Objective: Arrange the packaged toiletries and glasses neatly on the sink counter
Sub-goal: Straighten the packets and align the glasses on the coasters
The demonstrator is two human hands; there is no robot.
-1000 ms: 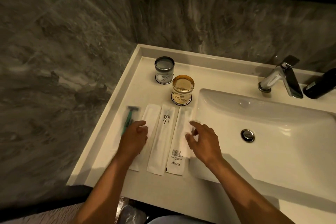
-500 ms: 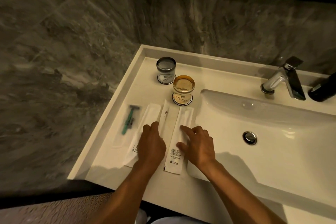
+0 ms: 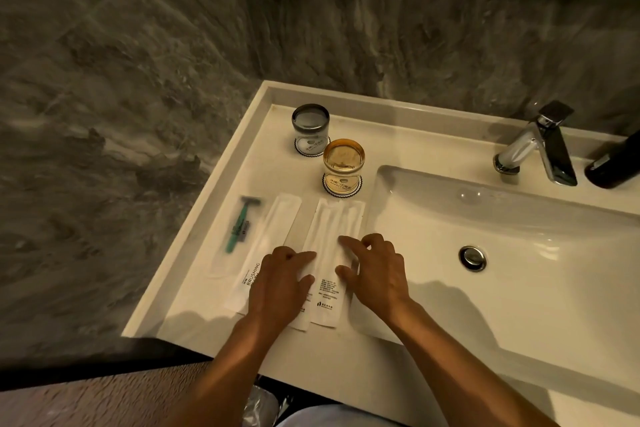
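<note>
On the white sink counter lie a wrapped green razor, a white toothbrush packet marked BRUSHING, and two more white packets close together beside the basin. My left hand rests flat on the lower part of the middle packets, fingers spread. My right hand presses its fingertips on the rightmost packet. Neither hand grips anything. A grey glass and an amber glass stand upside down on round coasters behind the packets.
The basin with its drain fills the right side. A chrome tap and a dark bottle stand at the back right. Grey marble wall borders the counter at left and behind.
My left hand moved right from the toothbrush packet onto the middle packets. The two right packets have slid closer together, and my right hand shifted down along them.
</note>
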